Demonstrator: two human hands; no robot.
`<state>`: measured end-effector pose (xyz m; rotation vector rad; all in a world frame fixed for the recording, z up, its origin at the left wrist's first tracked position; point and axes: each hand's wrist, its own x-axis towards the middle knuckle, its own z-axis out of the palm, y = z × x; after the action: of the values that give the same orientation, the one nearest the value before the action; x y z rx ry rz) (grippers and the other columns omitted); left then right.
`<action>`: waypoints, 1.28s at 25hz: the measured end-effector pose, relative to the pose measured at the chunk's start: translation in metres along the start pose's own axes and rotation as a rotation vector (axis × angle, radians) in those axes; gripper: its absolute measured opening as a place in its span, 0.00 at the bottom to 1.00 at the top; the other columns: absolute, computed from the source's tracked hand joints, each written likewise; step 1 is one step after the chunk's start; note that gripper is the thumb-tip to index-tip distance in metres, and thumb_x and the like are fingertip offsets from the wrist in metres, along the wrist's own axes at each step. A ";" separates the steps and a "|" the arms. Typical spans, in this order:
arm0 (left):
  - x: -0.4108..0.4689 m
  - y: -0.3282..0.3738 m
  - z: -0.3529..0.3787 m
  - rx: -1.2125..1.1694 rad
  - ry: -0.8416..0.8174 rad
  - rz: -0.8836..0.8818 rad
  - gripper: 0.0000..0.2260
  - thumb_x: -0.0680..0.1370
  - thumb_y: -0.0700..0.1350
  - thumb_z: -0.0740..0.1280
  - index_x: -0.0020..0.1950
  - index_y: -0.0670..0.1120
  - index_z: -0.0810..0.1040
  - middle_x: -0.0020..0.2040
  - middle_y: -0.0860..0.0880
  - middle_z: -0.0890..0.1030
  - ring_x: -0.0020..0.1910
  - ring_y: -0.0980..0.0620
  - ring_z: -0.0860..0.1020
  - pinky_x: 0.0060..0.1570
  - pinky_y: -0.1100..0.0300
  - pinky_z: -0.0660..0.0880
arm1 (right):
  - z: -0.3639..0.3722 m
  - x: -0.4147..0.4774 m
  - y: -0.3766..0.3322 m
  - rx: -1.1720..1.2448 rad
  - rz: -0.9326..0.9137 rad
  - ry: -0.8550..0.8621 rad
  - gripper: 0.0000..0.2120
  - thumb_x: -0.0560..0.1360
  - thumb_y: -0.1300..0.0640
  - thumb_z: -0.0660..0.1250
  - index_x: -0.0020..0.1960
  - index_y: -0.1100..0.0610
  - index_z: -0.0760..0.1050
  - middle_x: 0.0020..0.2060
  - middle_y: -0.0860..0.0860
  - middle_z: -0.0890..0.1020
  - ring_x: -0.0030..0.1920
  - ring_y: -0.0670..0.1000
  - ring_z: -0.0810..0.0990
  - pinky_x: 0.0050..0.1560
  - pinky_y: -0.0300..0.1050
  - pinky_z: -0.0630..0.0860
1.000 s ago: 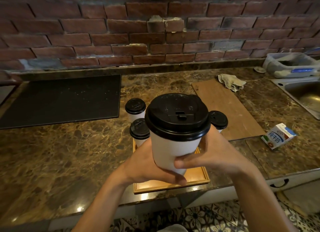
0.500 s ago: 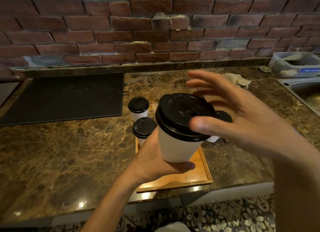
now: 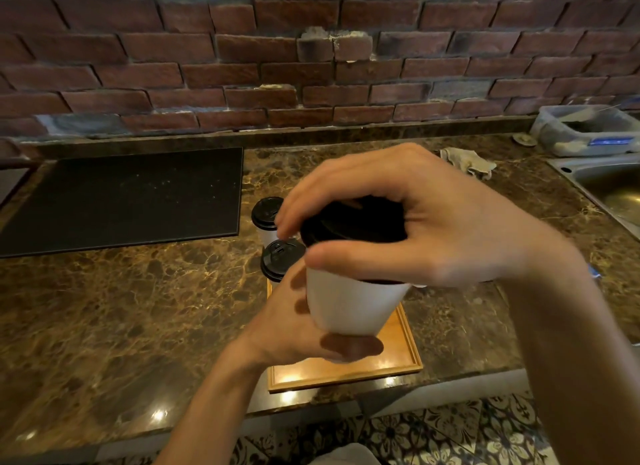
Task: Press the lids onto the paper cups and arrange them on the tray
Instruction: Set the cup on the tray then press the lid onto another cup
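Observation:
I hold a white paper cup (image 3: 353, 305) in the air above the wooden tray (image 3: 346, 372). My left hand (image 3: 294, 329) is wrapped around the cup's lower part. My right hand (image 3: 415, 218) is clamped from above over its black lid (image 3: 349, 227), fingers and thumb gripping the rim. Behind my hands two more lidded cups show: one (image 3: 281, 259) at the tray's far left and another (image 3: 266, 215) just beyond it. My hands hide the rest of the tray's far end.
A black cooktop (image 3: 121, 197) lies at the left of the marble counter (image 3: 121, 308). A crumpled cloth (image 3: 471, 162) sits at the back right, with a plastic container (image 3: 585, 130) and a steel sink (image 3: 613, 190) at the far right. A brick wall backs the counter.
My right hand left the cup's side, rose over it with fingers spread, and has now come down onto the lid. The left hand keeps holding the cup.

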<state>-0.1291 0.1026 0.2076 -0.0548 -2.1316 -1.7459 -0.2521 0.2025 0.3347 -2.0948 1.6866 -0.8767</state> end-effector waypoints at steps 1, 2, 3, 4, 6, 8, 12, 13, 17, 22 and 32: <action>0.001 -0.001 0.003 0.017 0.087 0.013 0.28 0.59 0.47 0.77 0.57 0.56 0.72 0.51 0.58 0.78 0.49 0.59 0.79 0.41 0.64 0.78 | 0.003 0.003 -0.002 -0.078 0.067 0.056 0.14 0.76 0.47 0.66 0.58 0.51 0.81 0.53 0.43 0.82 0.53 0.43 0.80 0.50 0.43 0.77; 0.002 -0.002 0.007 0.021 0.194 0.016 0.29 0.59 0.47 0.78 0.58 0.54 0.72 0.51 0.58 0.79 0.49 0.59 0.79 0.39 0.65 0.78 | 0.007 0.006 -0.003 -0.171 0.159 0.133 0.15 0.75 0.42 0.63 0.58 0.46 0.79 0.52 0.41 0.81 0.52 0.42 0.79 0.48 0.43 0.77; 0.005 -0.003 0.011 0.008 0.312 0.005 0.31 0.59 0.48 0.78 0.59 0.50 0.72 0.52 0.55 0.80 0.50 0.57 0.80 0.39 0.65 0.78 | 0.014 0.009 -0.004 -0.266 0.264 0.227 0.17 0.75 0.38 0.60 0.59 0.43 0.78 0.51 0.40 0.80 0.52 0.43 0.78 0.46 0.45 0.75; 0.008 -0.004 0.014 0.010 0.416 -0.011 0.33 0.60 0.49 0.78 0.62 0.46 0.71 0.53 0.51 0.80 0.50 0.54 0.80 0.39 0.65 0.78 | 0.023 0.012 -0.005 -0.364 0.379 0.325 0.19 0.75 0.35 0.57 0.60 0.41 0.76 0.52 0.40 0.79 0.52 0.45 0.77 0.43 0.46 0.73; 0.013 -0.004 0.017 0.077 0.531 -0.024 0.35 0.61 0.52 0.77 0.63 0.40 0.69 0.52 0.45 0.80 0.49 0.51 0.81 0.39 0.66 0.77 | 0.038 0.019 -0.007 -0.490 0.509 0.445 0.23 0.75 0.33 0.54 0.63 0.41 0.73 0.55 0.43 0.78 0.53 0.50 0.76 0.41 0.46 0.68; 0.015 -0.001 0.009 0.078 0.495 -0.013 0.35 0.61 0.51 0.77 0.64 0.44 0.69 0.53 0.50 0.80 0.49 0.53 0.80 0.39 0.67 0.77 | 0.031 0.021 -0.003 -0.427 0.424 0.458 0.23 0.74 0.34 0.56 0.63 0.42 0.74 0.54 0.43 0.78 0.53 0.48 0.77 0.43 0.46 0.71; 0.018 0.001 -0.023 0.038 0.146 -0.042 0.38 0.58 0.46 0.78 0.65 0.42 0.68 0.55 0.48 0.79 0.53 0.51 0.79 0.43 0.59 0.79 | -0.006 0.018 0.014 0.140 0.035 0.094 0.14 0.76 0.52 0.67 0.61 0.51 0.75 0.59 0.51 0.78 0.57 0.48 0.79 0.52 0.47 0.78; 0.020 0.001 -0.027 0.029 0.091 -0.063 0.38 0.57 0.46 0.77 0.64 0.40 0.69 0.54 0.46 0.79 0.53 0.51 0.80 0.44 0.56 0.79 | -0.010 0.017 0.019 0.232 -0.020 0.028 0.15 0.76 0.57 0.68 0.62 0.53 0.74 0.59 0.54 0.78 0.57 0.51 0.79 0.53 0.50 0.79; 0.025 0.000 -0.015 -0.079 0.202 -0.087 0.37 0.57 0.44 0.78 0.63 0.38 0.71 0.54 0.40 0.79 0.53 0.46 0.80 0.45 0.51 0.80 | -0.015 0.026 0.020 0.158 0.143 0.095 0.15 0.76 0.50 0.66 0.62 0.49 0.77 0.56 0.46 0.80 0.54 0.45 0.80 0.48 0.38 0.78; 0.033 -0.005 0.012 0.008 0.596 -0.037 0.39 0.61 0.49 0.78 0.68 0.46 0.67 0.59 0.49 0.78 0.56 0.58 0.78 0.44 0.68 0.78 | 0.021 0.045 0.011 -0.443 0.443 0.470 0.18 0.74 0.33 0.59 0.54 0.41 0.78 0.46 0.41 0.81 0.45 0.46 0.76 0.38 0.43 0.72; 0.026 -0.007 -0.016 -0.094 0.157 -0.074 0.38 0.57 0.55 0.81 0.61 0.44 0.73 0.55 0.47 0.81 0.55 0.46 0.80 0.50 0.50 0.79 | -0.011 0.032 0.022 0.130 0.011 0.140 0.11 0.74 0.57 0.70 0.56 0.55 0.81 0.51 0.47 0.83 0.52 0.43 0.81 0.50 0.37 0.78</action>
<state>-0.1507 0.0799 0.2115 0.1336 -1.9632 -1.8272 -0.2720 0.1679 0.3382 -1.9781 1.6581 -1.1221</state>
